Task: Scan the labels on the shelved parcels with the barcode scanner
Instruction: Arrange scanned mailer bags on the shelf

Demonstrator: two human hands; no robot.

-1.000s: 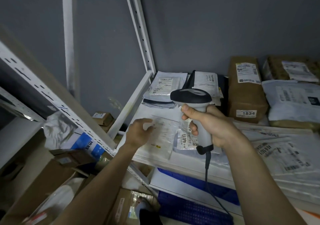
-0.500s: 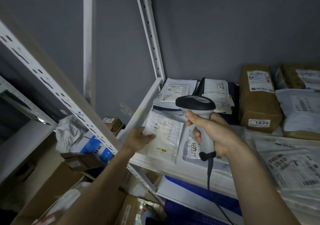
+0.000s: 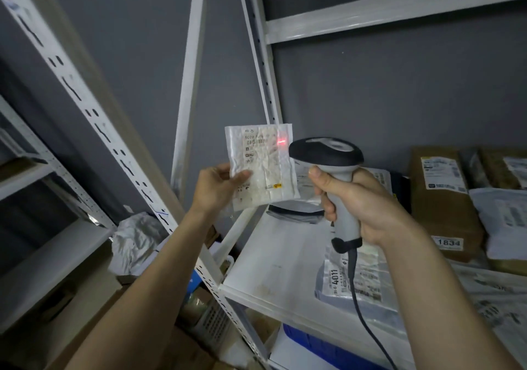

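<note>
Left hand [image 3: 215, 190] pinches a small white parcel [image 3: 261, 167] upright above the shelf [image 3: 273, 258]. Right hand [image 3: 362, 201] clamps its grip round the barcode scanner [image 3: 332, 170], whose red line falls on the parcel's upper right, beside the printed barcode.

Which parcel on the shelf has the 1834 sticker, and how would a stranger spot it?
Look at the white shelf, along its right rear by the grey wall. The upright brown paper parcel stands there; unlike the pale plastic mailers beside it, it carries a small "1834" sticker low on its front.
</note>
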